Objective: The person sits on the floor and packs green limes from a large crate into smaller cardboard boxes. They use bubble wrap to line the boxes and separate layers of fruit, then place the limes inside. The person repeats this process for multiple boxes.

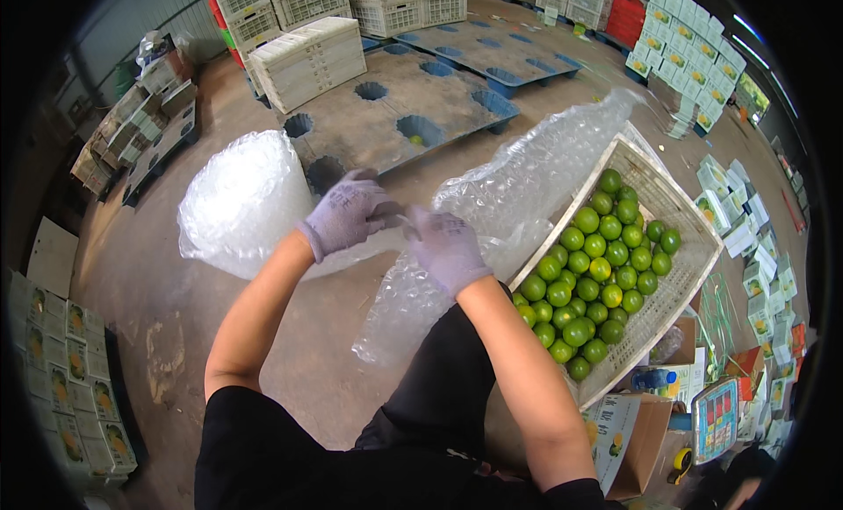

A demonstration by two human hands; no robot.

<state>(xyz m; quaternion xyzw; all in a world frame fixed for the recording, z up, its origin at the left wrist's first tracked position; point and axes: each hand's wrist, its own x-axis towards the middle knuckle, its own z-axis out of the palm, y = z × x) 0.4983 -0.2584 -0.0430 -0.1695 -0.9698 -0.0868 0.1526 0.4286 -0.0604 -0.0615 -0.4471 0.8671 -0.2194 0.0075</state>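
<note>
Both my hands wear pale purple knit gloves with dark fingertips and are close together over the bubble wrap. My left hand (349, 214) pinches the narrow part of the plastic that runs from a large roll of bubble wrap (244, 197). Beside it, my right hand (448, 246) has its thumb and fingers closed at the same plastic; exactly what it grips is partly hidden. A long bubble wrap sheet (514, 174) stretches beneath and beyond my right hand. To the right, a white plastic crate (701, 253) holds many green citrus fruits (616, 253), a few yellowish.
Blue pallets (395, 82) lie ahead, one bearing a closed white crate (309, 62). An open cardboard box (635, 444), a scale display (714, 421) and a tape measure (681, 460) are at lower right. Stacked printed cartons (72, 378) stand at left, others far right.
</note>
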